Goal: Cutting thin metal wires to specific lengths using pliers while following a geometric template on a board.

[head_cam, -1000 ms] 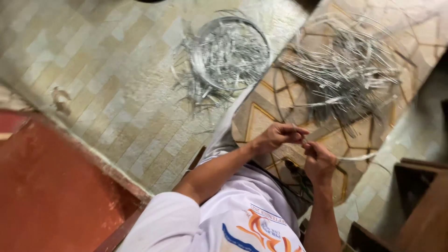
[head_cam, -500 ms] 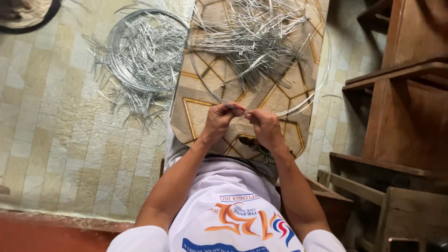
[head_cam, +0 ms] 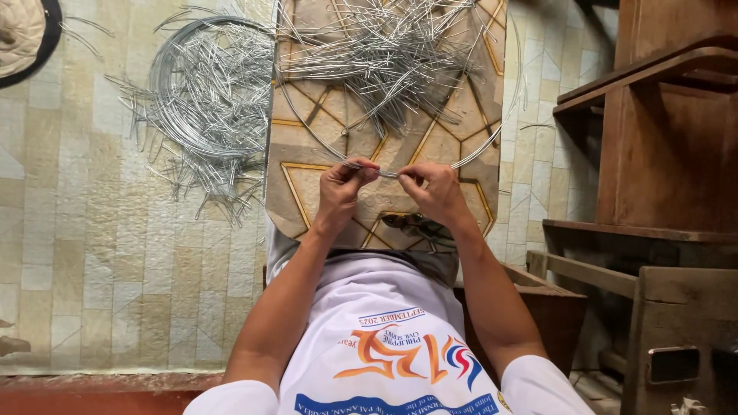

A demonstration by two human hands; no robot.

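Things around the work spot

A coil of wire (head_cam: pixel 201 92) lies on the tiled floor (head_cam: pixel 92 253). A brown wooden shelf (head_cam: pixel 661 131) stands at the side. A round tan thing (head_cam: pixel 21 31) sits in the corner.

No packages, signs or screens were in view. The only label-like item was the printed emblem (head_cam: pixel 407 353) on my white shirt: orange, blue and red shapes, chest-centred.
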